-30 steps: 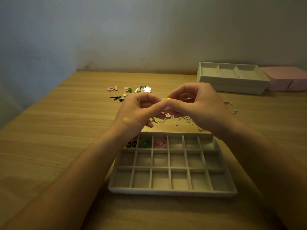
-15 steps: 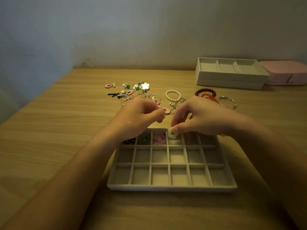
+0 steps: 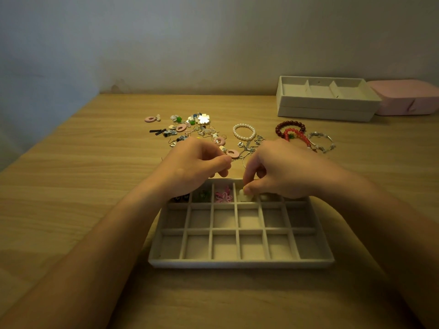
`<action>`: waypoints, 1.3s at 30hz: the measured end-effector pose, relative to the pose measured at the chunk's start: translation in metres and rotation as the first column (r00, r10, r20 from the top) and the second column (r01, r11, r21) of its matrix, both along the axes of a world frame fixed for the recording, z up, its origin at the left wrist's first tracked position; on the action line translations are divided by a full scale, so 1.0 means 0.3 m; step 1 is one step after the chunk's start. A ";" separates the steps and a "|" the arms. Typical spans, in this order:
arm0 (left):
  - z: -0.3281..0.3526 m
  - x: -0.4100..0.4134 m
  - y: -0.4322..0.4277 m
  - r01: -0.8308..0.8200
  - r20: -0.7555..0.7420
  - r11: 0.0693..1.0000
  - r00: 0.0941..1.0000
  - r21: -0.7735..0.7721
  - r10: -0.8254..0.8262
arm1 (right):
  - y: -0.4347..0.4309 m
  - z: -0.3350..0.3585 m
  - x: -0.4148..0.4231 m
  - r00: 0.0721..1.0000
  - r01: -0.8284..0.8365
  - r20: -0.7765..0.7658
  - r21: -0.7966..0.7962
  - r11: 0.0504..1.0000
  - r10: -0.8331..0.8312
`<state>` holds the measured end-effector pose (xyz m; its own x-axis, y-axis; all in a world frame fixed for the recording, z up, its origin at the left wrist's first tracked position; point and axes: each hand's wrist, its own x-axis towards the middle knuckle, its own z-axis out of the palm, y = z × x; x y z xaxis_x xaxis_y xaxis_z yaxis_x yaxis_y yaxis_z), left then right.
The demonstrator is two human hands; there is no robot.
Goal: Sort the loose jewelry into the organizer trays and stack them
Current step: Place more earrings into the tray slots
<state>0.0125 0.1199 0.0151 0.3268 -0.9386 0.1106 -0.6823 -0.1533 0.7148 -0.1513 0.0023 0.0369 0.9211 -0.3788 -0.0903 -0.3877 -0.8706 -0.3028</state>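
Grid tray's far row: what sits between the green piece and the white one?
A pink flower piece, one compartment left of the white piece the right hand pinches; head view.

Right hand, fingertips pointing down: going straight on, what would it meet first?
The right hand, pinching a small white jewelry piece, points down into the fourth top-row compartment of the beige grid tray. It would likely meet that compartment's floor first, though the piece may already touch it; depth is unclear.
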 end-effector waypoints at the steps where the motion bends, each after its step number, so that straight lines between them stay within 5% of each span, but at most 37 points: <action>1: 0.001 -0.001 0.000 -0.001 0.004 1.000 1.000 0.003 0.001 | 0.004 -0.001 0.001 1.000 0.003 0.002 -0.025 1.000 -0.003; 5: 0.008 -0.008 0.003 -0.003 -0.002 1.000 1.000 0.016 0.003 | 0.005 -0.004 0.004 0.999 0.029 0.034 -0.064 0.998 -0.027; 12: 0.043 0.011 0.024 -0.049 -0.062 0.998 0.997 -0.036 0.047 | -0.025 0.019 0.009 0.994 0.024 0.100 0.117 0.993 -0.036; 16: 0.027 0.121 0.018 -0.322 -0.127 0.930 0.944 -0.177 0.303 | -0.032 0.038 0.060 0.969 0.040 0.225 0.252 0.967 -0.099; 20: -0.027 0.238 -0.004 -0.516 0.109 0.853 0.846 -0.081 0.522 | -0.043 0.036 0.159 0.954 0.068 0.252 0.347 0.936 -0.162; 32: -0.062 0.259 -0.153 -0.327 0.326 0.942 0.901 0.073 0.287 | -0.171 -0.047 0.331 0.915 0.216 0.253 0.350 0.911 -0.314; 39: -0.029 0.248 -0.125 -0.402 0.267 0.902 0.862 -0.156 0.431 | -0.189 -0.030 0.285 0.889 0.185 0.332 0.368 0.911 -0.314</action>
